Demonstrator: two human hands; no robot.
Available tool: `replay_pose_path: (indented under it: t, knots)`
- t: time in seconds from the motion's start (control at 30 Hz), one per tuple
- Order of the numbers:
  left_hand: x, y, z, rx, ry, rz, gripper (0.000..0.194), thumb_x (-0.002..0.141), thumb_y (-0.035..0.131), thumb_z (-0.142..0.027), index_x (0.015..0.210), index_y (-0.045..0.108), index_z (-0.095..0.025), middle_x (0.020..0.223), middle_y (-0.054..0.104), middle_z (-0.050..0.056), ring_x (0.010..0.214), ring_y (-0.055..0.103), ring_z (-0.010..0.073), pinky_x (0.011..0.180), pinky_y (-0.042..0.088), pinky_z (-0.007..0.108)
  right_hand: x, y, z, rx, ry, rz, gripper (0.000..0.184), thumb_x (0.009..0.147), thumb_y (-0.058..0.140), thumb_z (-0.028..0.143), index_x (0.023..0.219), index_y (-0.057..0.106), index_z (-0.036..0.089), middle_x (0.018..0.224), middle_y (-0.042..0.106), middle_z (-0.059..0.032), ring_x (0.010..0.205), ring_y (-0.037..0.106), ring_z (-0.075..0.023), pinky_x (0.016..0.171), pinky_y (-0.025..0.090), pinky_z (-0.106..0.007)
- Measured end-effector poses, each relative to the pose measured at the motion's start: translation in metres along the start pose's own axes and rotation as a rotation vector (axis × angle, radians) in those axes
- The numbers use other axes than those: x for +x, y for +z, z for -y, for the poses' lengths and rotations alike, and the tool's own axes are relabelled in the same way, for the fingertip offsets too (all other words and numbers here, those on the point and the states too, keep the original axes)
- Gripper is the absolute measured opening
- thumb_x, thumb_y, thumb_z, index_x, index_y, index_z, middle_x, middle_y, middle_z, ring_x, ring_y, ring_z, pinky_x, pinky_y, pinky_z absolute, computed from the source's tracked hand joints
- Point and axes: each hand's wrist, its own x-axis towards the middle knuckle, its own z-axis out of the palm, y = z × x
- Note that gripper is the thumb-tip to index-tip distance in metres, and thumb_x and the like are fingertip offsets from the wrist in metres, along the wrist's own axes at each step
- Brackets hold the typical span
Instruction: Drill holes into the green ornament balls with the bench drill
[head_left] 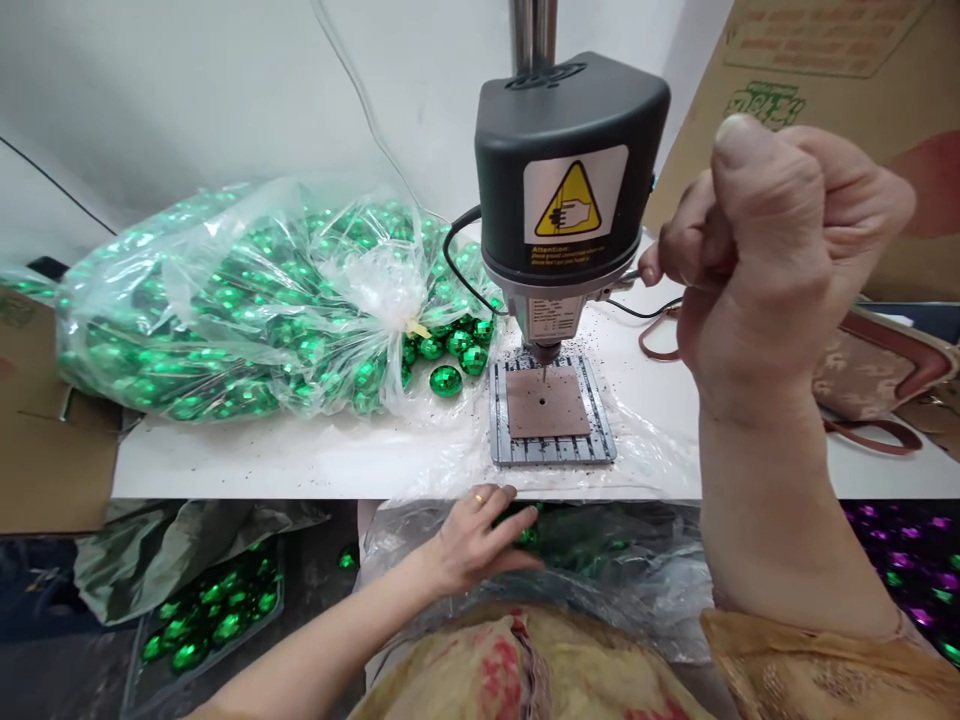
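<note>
My right hand [780,220] is closed in a fist on the lever [634,276] at the right side of a small black bench drill press [574,170]. Under its chuck, a thin drill bit [545,372] points down at a brown square plate [555,415] with a dark hole, lying on the slotted metal base [501,445]. My left hand [480,535], a ring on one finger, is just below the table's front edge, fingers apart. Close by its fingertips is a shiny green faceted ball [529,532]; whether they touch it is unclear.
A large clear bag of green balls [225,300] lies left of the drill, with several loose balls [445,381] beside it. Plastic sheeting [652,560] covers my lap. Cardboard boxes [52,420] stand at both sides. A patterned bag [870,360] lies at right; purple balls [900,545] are below.
</note>
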Motion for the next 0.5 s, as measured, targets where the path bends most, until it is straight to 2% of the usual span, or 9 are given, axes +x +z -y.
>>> replay_pose_path:
  t: [0.07,0.13,0.2,0.3,0.4,0.5]
  knots:
    - [0.016,-0.012,0.022,0.02,-0.146,-0.17,0.033,0.089,0.069,-0.035,0.121,0.063,-0.032,0.104,0.067,0.009,0.088,0.065,0.0254,0.075,0.056,0.04,0.0,0.0,0.0,0.0,0.001,0.003,0.043,0.089,0.059,0.021,0.051,0.038,0.021,0.042,0.037,0.0069,0.036,0.035,-0.0048,0.039,0.025,-0.028]
    - [0.038,-0.024,0.054,0.089,-0.399,-0.288,0.028,0.092,0.062,-0.02,0.118,0.066,-0.03,0.108,0.064,0.009,0.101,0.062,0.0273,0.088,0.053,0.043,0.0,-0.001,0.0,0.002,0.008,0.009,0.042,0.089,0.059,0.02,0.052,0.039,0.021,0.043,0.038,0.0069,0.037,0.036,-0.0047,0.039,0.026,-0.028]
    - [0.058,-0.034,0.088,0.084,-0.574,-0.31,0.031,0.084,0.068,-0.012,0.112,0.069,-0.026,0.11,0.061,0.01,0.112,0.057,0.0322,0.099,0.047,0.049,-0.001,-0.002,-0.001,0.013,0.0,0.008,0.042,0.089,0.059,0.021,0.052,0.039,0.021,0.042,0.037,0.0073,0.036,0.036,-0.0046,0.038,0.025,-0.027]
    - [0.074,-0.039,0.125,-0.017,-0.667,-0.248,0.038,0.069,0.076,-0.005,0.104,0.07,-0.02,0.102,0.06,0.009,0.101,0.059,0.0305,0.096,0.048,0.047,-0.002,-0.002,-0.002,0.012,0.003,0.003,0.043,0.09,0.059,0.023,0.053,0.037,0.021,0.042,0.037,0.0074,0.036,0.035,-0.0048,0.037,0.025,-0.028]
    - [0.08,-0.035,0.13,-0.186,-0.709,-0.244,0.042,0.072,0.079,-0.017,0.112,0.065,-0.021,0.099,0.062,0.006,0.087,0.062,0.0216,0.082,0.053,0.037,-0.002,-0.001,-0.001,0.012,0.02,-0.001,0.043,0.09,0.059,0.023,0.053,0.036,0.02,0.043,0.037,0.0072,0.036,0.036,-0.0045,0.037,0.026,-0.027]
    - [0.086,-0.023,0.11,-0.614,-0.777,-0.276,0.045,0.081,0.073,-0.039,0.119,0.056,-0.021,0.097,0.066,0.005,0.084,0.064,0.0174,0.073,0.054,0.031,-0.003,-0.001,0.0,0.036,0.006,-0.006,0.044,0.09,0.059,0.022,0.053,0.036,0.02,0.043,0.036,0.0074,0.036,0.036,-0.0038,0.037,0.026,-0.025]
